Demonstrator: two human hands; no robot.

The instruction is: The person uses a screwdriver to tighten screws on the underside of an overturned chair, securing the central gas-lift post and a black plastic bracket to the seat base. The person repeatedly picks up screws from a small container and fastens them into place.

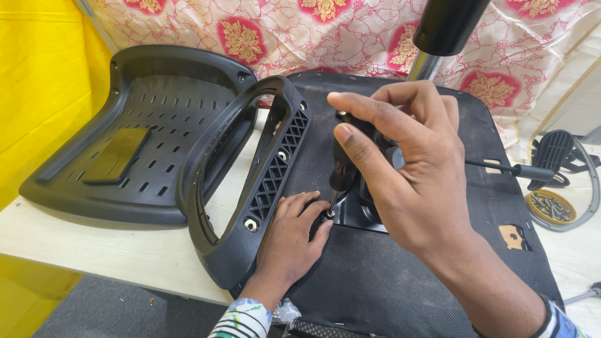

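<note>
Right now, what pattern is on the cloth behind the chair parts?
The cloth is cream with red-and-gold floral medallions, seen in the head view.

The left hand (289, 236) is laid flat, palm down, fingers stretched forward, with the index and thumb tips pinched together. The right hand (400, 164) is raised above it, the wrist bent, the fingers curled in a closed grip with the thumb pressed along the front. Patterned sleeves are seen at both wrists.
</note>
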